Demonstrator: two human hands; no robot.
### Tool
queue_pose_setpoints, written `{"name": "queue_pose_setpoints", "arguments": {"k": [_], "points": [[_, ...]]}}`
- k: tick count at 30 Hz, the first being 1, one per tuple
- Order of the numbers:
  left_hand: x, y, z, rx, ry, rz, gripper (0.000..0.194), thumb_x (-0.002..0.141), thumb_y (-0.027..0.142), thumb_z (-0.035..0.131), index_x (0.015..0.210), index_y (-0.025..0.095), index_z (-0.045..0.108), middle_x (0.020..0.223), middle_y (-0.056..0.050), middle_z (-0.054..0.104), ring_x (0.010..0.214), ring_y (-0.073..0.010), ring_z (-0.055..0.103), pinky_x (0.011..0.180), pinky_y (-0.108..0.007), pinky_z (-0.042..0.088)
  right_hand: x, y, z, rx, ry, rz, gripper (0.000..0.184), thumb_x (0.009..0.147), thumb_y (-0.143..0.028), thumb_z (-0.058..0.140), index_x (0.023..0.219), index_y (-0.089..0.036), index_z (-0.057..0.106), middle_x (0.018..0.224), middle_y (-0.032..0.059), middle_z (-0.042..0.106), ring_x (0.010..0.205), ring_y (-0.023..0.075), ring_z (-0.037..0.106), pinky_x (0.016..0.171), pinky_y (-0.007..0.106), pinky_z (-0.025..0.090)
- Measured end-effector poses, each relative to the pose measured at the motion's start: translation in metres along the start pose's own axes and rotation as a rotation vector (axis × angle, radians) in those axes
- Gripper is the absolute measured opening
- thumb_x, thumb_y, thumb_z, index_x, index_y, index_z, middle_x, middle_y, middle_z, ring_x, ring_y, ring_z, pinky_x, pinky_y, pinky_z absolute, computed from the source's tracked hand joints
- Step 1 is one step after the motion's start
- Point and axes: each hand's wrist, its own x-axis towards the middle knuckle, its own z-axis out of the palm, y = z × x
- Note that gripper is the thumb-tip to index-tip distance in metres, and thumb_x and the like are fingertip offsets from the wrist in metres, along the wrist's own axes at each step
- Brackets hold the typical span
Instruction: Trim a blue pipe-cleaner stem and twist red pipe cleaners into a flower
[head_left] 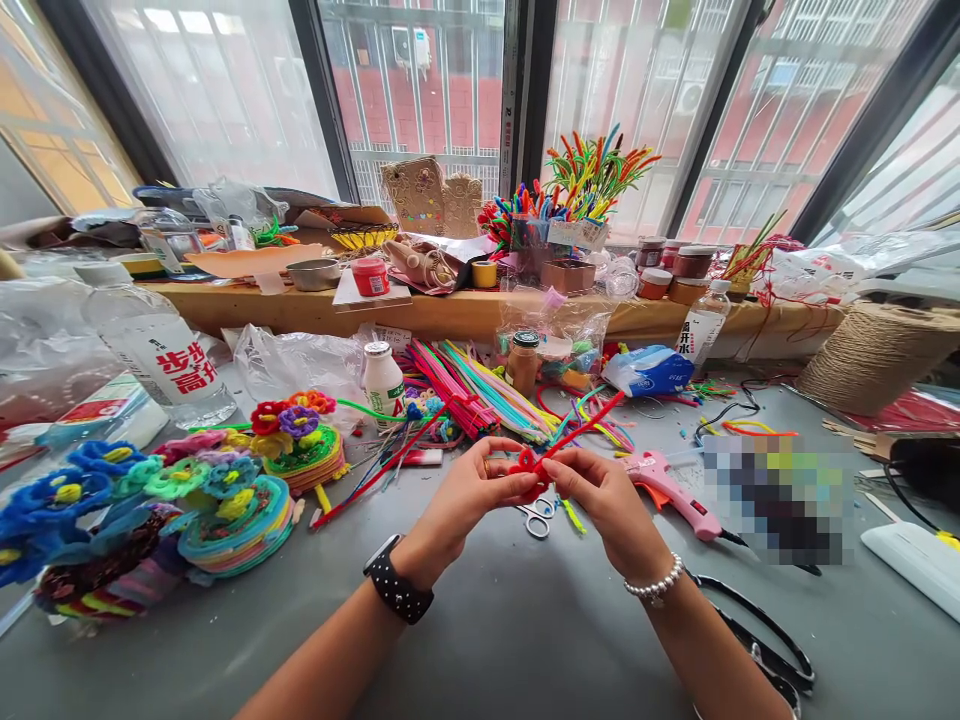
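Note:
My left hand [480,490] and my right hand [596,490] meet over the middle of the grey table. Between them is a red pipe cleaner [589,425], bent into small loops at the fingertips. Its straight end sticks out up and to the right. Both hands pinch the looped part, my left from one side and my right from the other. Fingers partly cover the loops. Behind and below my hands lie white-handled scissors [537,520]. A pink glue gun [679,495] rests to the right of my right hand.
Bundled pipe cleaners [480,385] lie beyond my hands. Finished pipe-cleaner flowers [67,490] and round flower-topped pieces [240,530] stand at left. Black-framed glasses [757,625] lie near my right forearm. A large twine spool [877,355] and a water bottle [705,320] stand at the right.

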Motion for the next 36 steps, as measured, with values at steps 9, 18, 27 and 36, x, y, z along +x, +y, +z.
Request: {"name": "queue_pose_setpoints", "arguments": {"k": [9,18,27,36], "points": [[0.0,0.001,0.004,-0.058,0.081,0.013,0.036,0.053,0.021,0.071,0.074,0.016,0.042,0.059,0.002,0.06,0.062,-0.0135,0.06,0.061,-0.025,0.044,0.0,0.002,0.002,0.21,-0.008,0.119,0.016,0.064,-0.032,0.063,0.066,-0.016,0.062,0.058,-0.003,0.051,0.055,0.0078,0.039,0.056,0.022,0.032],[0.004,-0.002,-0.003,-0.06,0.033,0.038,0.042,0.05,0.022,0.072,0.071,0.018,0.036,0.052,0.005,0.057,0.052,-0.0125,0.058,0.056,-0.026,0.044,-0.001,0.002,0.002,0.245,-0.002,0.144,0.018,0.063,-0.032,0.064,0.07,-0.014,0.063,0.063,-0.0008,0.055,0.057,0.008,0.041,0.057,0.022,0.033],[0.0,0.001,-0.005,0.013,-0.13,-0.003,0.039,0.054,0.019,0.07,0.074,0.018,0.036,0.051,0.008,0.053,0.054,-0.0114,0.057,0.058,-0.027,0.045,-0.002,-0.004,-0.003,0.008,-0.104,0.054,0.021,0.064,-0.036,0.062,0.068,-0.015,0.059,0.065,0.0009,0.058,0.061,0.0125,0.051,0.057,0.024,0.037],[-0.001,0.0,0.0,0.052,-0.103,-0.016,0.034,0.058,0.024,0.067,0.081,0.015,0.044,0.065,0.0,0.058,0.064,-0.0128,0.059,0.065,-0.029,0.045,-0.004,0.006,0.01,0.076,0.059,-0.041,0.019,0.068,-0.034,0.058,0.064,-0.016,0.054,0.06,-0.001,0.055,0.059,0.0119,0.05,0.058,0.025,0.039]]}}
